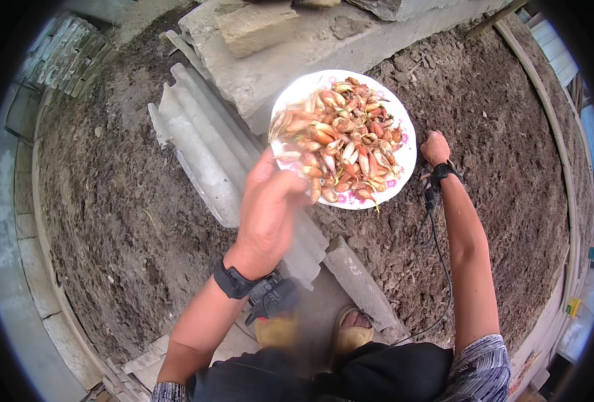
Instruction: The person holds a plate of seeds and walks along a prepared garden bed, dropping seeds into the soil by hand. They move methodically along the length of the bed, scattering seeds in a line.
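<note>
Left hand grasps a round white plate by its lower left edge, the thumb side close to the food on it; part of this hand is blurred. Right hand is low over the soil, just beyond the plate's right side, with its fingers curled in; whether it holds anything cannot be told.

Between the two hands, the plate carries a heap of small reddish-brown bulbs, shallot-like, some with pale or yellowish tips. Pink flowers decorate the plate's rim near the left hand's side and along the bottom.

Each wrist wears a black band: one below the left hand, another just below the right hand, where a thin black cable trails down toward the person's body.

Dark, crumbly soil spreads around and beyond the right hand, and also far to the left of the left hand. Just left of the left hand lie greyish corrugated sheets. Beyond both hands, past the plate, is a large pale stone slab. Below the hands, toward the body, are a narrow concrete bar, a yellowish sandal and dark trousers.
</note>
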{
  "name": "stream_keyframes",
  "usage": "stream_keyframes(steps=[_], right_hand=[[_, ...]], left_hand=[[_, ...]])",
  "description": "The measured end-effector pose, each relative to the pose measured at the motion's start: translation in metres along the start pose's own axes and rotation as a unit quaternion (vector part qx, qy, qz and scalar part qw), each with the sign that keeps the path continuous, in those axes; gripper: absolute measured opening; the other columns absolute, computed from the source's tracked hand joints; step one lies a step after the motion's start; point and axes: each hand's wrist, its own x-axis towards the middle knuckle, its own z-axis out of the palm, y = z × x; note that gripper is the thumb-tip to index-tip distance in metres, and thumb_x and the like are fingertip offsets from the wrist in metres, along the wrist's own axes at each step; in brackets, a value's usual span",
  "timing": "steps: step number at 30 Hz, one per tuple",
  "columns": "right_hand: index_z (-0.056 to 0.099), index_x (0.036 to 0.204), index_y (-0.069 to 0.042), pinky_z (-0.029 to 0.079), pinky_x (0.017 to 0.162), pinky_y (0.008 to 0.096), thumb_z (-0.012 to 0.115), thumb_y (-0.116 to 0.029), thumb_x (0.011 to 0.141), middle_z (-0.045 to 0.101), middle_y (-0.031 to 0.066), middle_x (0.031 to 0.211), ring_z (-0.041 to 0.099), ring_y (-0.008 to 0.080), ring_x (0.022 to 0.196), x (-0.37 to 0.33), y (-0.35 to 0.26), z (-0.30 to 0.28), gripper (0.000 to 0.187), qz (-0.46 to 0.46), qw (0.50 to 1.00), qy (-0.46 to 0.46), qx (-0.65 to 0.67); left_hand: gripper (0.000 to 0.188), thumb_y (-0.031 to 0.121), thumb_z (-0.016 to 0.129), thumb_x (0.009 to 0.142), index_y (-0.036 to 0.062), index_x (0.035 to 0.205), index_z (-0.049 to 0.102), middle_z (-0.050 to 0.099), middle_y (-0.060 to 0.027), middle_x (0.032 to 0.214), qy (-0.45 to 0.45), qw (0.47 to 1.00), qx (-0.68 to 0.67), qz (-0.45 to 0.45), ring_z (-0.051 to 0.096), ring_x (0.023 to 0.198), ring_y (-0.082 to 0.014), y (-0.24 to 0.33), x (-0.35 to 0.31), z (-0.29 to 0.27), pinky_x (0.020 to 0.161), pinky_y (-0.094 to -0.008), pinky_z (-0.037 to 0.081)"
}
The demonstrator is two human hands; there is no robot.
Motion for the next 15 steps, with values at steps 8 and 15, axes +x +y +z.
stream_keyframes(steps=[8, 15], right_hand=[[0.067, 0.088, 0.0, 0.046, 0.067, 0.0343, 0.063, -0.008, 0.079, 0.058, 0.0091, 0.082, 0.057, 0.023, 0.073, -0.101, -0.066, -0.161, 0.013, -0.199, 0.909, 0.151, 0.333], [0.07, 0.089, -0.003, 0.046, 0.067, 0.0354, 0.068, -0.015, 0.075, 0.059, 0.0126, 0.08, 0.058, 0.0248, 0.073, -0.158, -0.157, -0.242, 0.019, -0.354, 0.879, 0.07, 0.313]], left_hand=[[0.048, 0.0, 0.044, 0.075, -0.0001, 0.124, 0.045, 0.059, -0.0067, 0.11, -0.023, 1.0, 0.007, 0.008, 0.057, 0.09, -0.0136, 0.004, -0.001, 0.0, 0.079, -0.0313, 0.047], [0.046, 0.0, 0.043, 0.076, -0.0009, 0.122, 0.046, 0.06, -0.0097, 0.109, -0.021, 0.999, 0.026, 0.012, 0.061, 0.092, -0.0173, 0.001, 0.003, 0.003, 0.078, -0.0344, 0.052]])
